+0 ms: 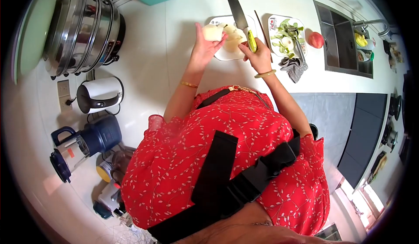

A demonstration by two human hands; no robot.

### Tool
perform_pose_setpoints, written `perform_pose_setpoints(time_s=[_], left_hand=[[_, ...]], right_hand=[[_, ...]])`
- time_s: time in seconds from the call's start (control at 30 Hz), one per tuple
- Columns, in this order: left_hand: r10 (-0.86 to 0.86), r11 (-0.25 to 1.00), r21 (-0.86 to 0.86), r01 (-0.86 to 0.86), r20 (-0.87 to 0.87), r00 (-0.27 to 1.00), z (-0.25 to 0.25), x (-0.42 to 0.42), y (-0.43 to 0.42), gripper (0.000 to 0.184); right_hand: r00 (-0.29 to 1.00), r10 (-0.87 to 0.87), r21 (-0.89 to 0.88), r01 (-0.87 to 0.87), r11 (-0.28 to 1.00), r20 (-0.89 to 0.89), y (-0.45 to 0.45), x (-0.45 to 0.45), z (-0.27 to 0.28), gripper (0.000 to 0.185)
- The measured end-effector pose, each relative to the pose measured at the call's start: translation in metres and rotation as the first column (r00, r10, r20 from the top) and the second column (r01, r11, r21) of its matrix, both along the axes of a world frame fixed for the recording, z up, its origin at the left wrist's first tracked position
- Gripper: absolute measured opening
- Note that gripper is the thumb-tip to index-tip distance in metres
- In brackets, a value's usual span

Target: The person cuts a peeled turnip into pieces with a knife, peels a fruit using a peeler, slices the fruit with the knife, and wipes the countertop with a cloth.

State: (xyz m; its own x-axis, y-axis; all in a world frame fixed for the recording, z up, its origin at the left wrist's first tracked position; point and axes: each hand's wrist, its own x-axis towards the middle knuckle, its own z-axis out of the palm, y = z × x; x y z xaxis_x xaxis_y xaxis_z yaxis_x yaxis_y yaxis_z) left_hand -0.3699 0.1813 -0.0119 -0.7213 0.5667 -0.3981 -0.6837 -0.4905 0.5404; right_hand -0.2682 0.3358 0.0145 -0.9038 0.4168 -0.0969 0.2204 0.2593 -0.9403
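My left hand (207,48) holds a pale, peeled piece of fruit (212,32) between thumb and fingers, over the left side of a white plate (238,57). More pale cut pieces (233,41) lie on that plate. In my right hand (258,57) is a kitchen knife (236,9), gripped by its yellow-green handle. The blade points up and away, over the far edge of the plate, apart from the fruit in my left hand. What kind of fruit it is, I cannot tell.
Right of the plate lie a thin brown stick (263,34), a patterned plate (273,20) of green peelings, a grey cloth (294,70) and a red round fruit (316,40). Further right is the sink (334,38). A steamer pot (83,30) and white kettle (99,95) stand left.
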Motion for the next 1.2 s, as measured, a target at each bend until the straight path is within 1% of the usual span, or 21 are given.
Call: perform_pose_setpoints(time_s=[0.07,0.17,0.23,0.27,0.33,0.37,0.47,0.57,0.67,0.77,0.87,0.97,1.07,1.17,1.2], left_hand=[[0.015,1.000,-0.017,-0.014,0.069,0.997,0.005,-0.001,0.000,0.076],[0.012,0.999,-0.051,-0.010,0.037,0.999,-0.003,-0.005,0.003,0.081],[-0.049,0.995,0.090,0.040,0.101,0.994,-0.009,-0.009,0.001,0.080],[-0.081,0.985,0.163,0.060,0.129,0.988,-0.009,-0.009,-0.002,0.079],[-0.043,0.985,0.169,0.016,0.161,0.986,-0.004,-0.008,0.000,0.080],[-0.024,0.985,0.171,-0.007,0.178,0.984,-0.002,-0.008,0.001,0.081],[-0.002,0.976,0.212,-0.041,0.200,0.980,-0.009,-0.011,0.001,0.082],[-0.004,0.952,0.293,-0.090,0.305,0.952,-0.006,-0.012,0.003,0.084],[-0.025,0.936,0.336,-0.102,0.355,0.935,-0.001,-0.012,0.003,0.084],[-0.032,0.914,0.382,-0.137,0.405,0.914,0.004,-0.011,0.001,0.082],[0.002,0.896,0.394,-0.205,0.459,0.889,0.013,-0.008,0.004,0.071],[-0.005,0.910,0.380,-0.162,0.402,0.916,0.015,-0.002,0.001,0.063],[-0.044,0.920,0.379,-0.101,0.356,0.933,0.007,-0.004,-0.001,0.061],[-0.021,0.942,0.315,-0.115,0.397,0.918,0.014,-0.003,0.002,0.061],[-0.034,0.939,0.328,-0.100,0.378,0.925,0.013,-0.003,0.002,0.061]], right_hand=[[0.998,0.007,-0.051,-0.004,0.999,0.064,-0.001,0.005,0.006,0.026],[0.997,0.026,-0.095,-0.019,0.995,0.073,-0.002,0.011,0.010,0.025],[0.996,0.047,-0.128,-0.038,0.991,0.071,-0.002,0.018,0.012,0.026],[0.995,0.049,-0.174,-0.035,0.984,0.082,-0.003,0.022,0.013,0.027],[0.993,0.056,-0.270,-0.026,0.962,0.102,-0.003,0.025,0.018,0.029],[0.995,0.057,-0.315,-0.029,0.949,0.078,-0.005,0.026,0.023,0.031],[0.993,0.078,-0.383,-0.037,0.923,0.092,-0.003,0.032,0.025,0.032],[0.987,0.107,-0.350,-0.058,0.935,0.122,-0.002,0.036,0.026,0.035],[0.985,0.116,-0.342,-0.065,0.937,0.129,-0.002,0.039,0.025,0.036],[0.981,0.134,-0.380,-0.072,0.922,0.140,-0.003,0.042,0.030,0.035],[0.976,0.163,-0.467,-0.078,0.881,0.145,-0.003,0.045,0.035,0.035],[0.979,0.157,-0.507,-0.070,0.859,0.130,-0.009,0.048,0.041,0.035],[0.972,0.164,-0.464,-0.068,0.883,0.169,-0.010,0.050,0.041,0.035],[0.966,0.176,-0.453,-0.074,0.889,0.188,-0.009,0.051,0.039,0.034],[0.967,0.171,-0.447,-0.071,0.892,0.187,-0.009,0.051,0.039,0.034]])
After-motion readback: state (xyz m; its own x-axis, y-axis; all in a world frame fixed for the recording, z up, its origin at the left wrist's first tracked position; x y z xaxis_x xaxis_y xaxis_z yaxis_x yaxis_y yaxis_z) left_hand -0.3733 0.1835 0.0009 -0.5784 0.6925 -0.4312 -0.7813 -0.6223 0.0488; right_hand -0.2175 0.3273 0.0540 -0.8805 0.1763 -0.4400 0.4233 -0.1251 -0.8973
